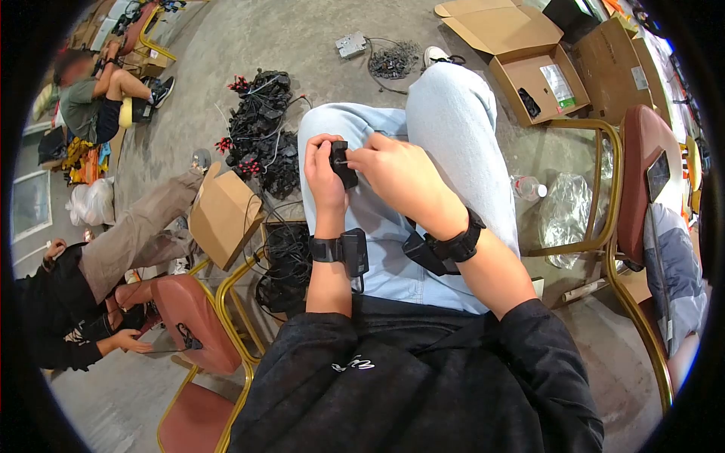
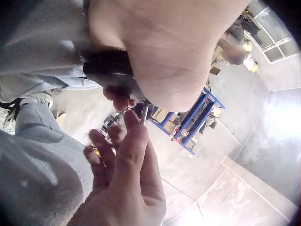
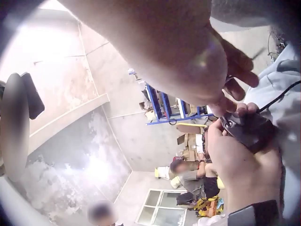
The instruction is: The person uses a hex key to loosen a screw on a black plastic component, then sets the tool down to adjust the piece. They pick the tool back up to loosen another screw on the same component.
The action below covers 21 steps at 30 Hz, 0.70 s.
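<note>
The person sits with both forearms drawn in over the thighs, and the hands meet just above the knees. The left hand is raised with the wrist bent back. Its fingers and thumb curl round a small black part, holding it upright against the palm over the jeans. The right hand comes in from the other side with its back turned up and the knuckles arched. Its fingertips are bunched at the face of the part. From the left wrist, the right fingers are closed narrowly in a pinch on a thin metal pin, whose tip meets the underside of the part. From the right wrist, the left hand wraps the part from below, and a black cable runs off it across the jeans. Each wrist wears a black strap with a camera. On the floor ahead of the knees lies a heap of black cables, with an open box to the right. A red chair stands near the left elbow.
</note>
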Each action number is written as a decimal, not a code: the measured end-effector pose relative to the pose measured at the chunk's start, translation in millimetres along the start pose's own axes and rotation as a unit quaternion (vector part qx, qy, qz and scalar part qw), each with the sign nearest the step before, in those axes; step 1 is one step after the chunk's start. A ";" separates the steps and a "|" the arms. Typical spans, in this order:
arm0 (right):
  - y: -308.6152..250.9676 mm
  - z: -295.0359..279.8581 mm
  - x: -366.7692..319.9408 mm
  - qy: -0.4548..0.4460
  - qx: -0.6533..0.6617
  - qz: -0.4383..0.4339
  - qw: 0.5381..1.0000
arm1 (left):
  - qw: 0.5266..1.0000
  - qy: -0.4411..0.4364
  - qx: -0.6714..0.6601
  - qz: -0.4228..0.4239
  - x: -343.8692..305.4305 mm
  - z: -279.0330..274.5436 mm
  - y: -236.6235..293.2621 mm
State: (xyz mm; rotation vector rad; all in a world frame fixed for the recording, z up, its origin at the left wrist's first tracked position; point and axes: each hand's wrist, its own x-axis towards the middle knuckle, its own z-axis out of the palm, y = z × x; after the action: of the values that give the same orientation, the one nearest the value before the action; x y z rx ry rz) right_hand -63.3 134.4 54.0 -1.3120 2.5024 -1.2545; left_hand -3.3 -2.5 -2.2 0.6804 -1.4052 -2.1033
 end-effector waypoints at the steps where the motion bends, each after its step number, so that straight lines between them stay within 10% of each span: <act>1: -2.2 -0.9 1.2 0.000 0.000 0.000 1.000 | 1.000 -0.012 -0.008 -0.004 -1.7 2.2 3.2; 3: -8.2 -3.3 5.5 -0.123 -0.004 0.179 0.976 | 1.000 -0.025 -0.016 -0.009 -2.2 2.8 4.6; 7: -7.4 -5.0 5.2 -0.105 0.045 0.174 0.978 | 0.999 -0.001 -0.048 -0.021 -1.8 5.2 7.0; 21: 4.0 3.3 1.8 0.020 0.034 -0.031 0.999 | 0.999 -0.002 -0.030 -0.012 1.5 -0.5 1.3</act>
State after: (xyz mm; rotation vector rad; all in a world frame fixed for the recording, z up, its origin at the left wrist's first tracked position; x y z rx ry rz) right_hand -65.8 132.3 49.7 -1.3733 2.4386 -1.3791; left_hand -3.9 -4.3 -1.3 0.6716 -1.3362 -2.1573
